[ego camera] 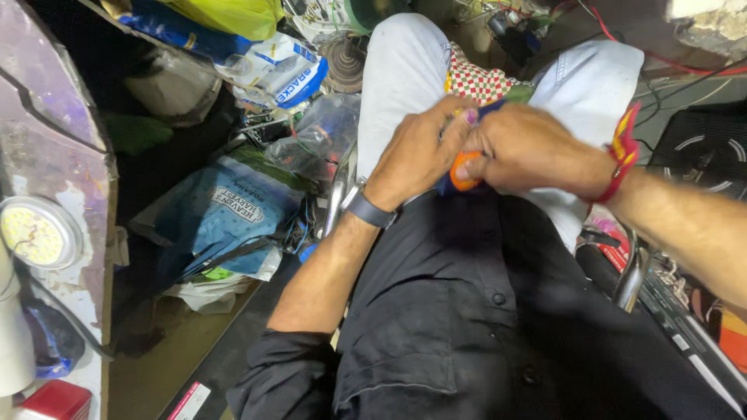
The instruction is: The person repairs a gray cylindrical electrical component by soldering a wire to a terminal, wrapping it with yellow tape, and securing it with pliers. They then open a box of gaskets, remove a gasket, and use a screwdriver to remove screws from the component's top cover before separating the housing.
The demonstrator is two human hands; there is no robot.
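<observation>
Orange-handled tool [465,173] (most of it hidden, so its exact kind cannot be told) sits over the person's lap, clasped between both hands just above the black shirt [451,311]. The left hand [420,152] curls its fingers around the upper part, its grip pressed tight on the tool, a dark wristwatch [369,208] on the wrist. The right hand [529,149] wraps the lower orange part from the other side, grip likewise closed on it, with a red thread band [622,152] at the wrist. A red-and-white checkered cloth [476,78] lies between the pale-trousered knees, just beyond the knuckles. To the left, a blue plastic bag [222,214] and loose wires crowd the floor, and a round LED lamp [35,233] glows at the edge. Judging from the blur and the tight two-handed squeeze, the tool could slip and jab a palm or thigh if the force releases suddenly; a small part dropped here would likely vanish into the clutter.
</observation>
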